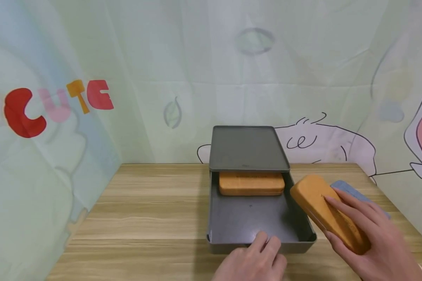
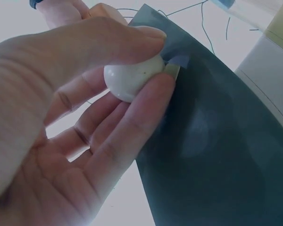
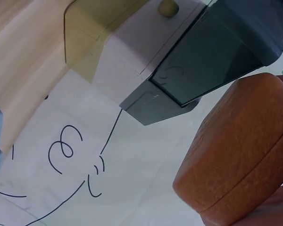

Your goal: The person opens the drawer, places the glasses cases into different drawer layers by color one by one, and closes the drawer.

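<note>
A grey drawer (image 1: 249,222) stands pulled out from under a grey top panel (image 1: 247,148). Inside it, toward the back, lies an orange hard case (image 1: 251,184), shaped like a glasses case. At the drawer's front edge is my left hand (image 1: 254,259); the left wrist view shows its thumb and fingers pinching a white round knob (image 2: 132,77). To the right of the drawer, my right hand (image 1: 379,238) grips a second orange case (image 1: 328,212), held tilted with one end toward the drawer. The right wrist view shows that case (image 3: 240,146) close up.
A blue case-like item (image 1: 351,190) lies on the wooden table (image 1: 154,218) to the right, partly hidden behind my right hand. A printed cloth (image 1: 183,58) hangs along the back and sides. Another small round knob (image 3: 168,8) shows in the right wrist view.
</note>
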The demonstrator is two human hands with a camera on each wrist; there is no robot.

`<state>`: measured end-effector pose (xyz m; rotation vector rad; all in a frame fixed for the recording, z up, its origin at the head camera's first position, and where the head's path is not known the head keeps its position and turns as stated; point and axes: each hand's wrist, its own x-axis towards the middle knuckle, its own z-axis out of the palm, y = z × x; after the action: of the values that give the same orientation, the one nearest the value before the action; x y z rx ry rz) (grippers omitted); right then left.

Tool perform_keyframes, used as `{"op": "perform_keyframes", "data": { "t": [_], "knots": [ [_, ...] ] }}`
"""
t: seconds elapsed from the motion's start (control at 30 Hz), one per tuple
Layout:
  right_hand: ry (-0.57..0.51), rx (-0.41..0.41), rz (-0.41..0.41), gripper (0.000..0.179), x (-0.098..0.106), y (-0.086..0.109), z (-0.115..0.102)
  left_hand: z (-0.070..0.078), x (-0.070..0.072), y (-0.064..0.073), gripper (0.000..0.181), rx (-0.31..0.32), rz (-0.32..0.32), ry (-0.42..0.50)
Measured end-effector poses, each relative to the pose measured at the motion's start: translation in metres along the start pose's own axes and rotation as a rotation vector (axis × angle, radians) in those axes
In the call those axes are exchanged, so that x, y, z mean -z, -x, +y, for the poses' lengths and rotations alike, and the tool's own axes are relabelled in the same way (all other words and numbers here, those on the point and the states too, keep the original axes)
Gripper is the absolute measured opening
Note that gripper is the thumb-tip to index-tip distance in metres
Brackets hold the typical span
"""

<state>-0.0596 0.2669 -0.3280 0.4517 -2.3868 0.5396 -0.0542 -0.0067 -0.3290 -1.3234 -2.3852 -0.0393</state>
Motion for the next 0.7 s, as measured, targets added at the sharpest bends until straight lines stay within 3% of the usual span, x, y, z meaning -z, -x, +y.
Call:
{"op": "perform_keyframes", "data": {
  "t": [0.4, 0.7],
  "knots": [
    [-0.041, 0.027, -0.071, 0.085, 0.001, -0.018, -0.009, -0.002, 0.004, -0.001, 0.024, -0.01, -0.034, 0.017],
    [-0.035, 0.137, -0.127, 0.083, -0.002, -0.042, -0.02, -0.002, 0.005, -0.001, 0.022, -0.008, -0.095, 0.023]
  ]
}}
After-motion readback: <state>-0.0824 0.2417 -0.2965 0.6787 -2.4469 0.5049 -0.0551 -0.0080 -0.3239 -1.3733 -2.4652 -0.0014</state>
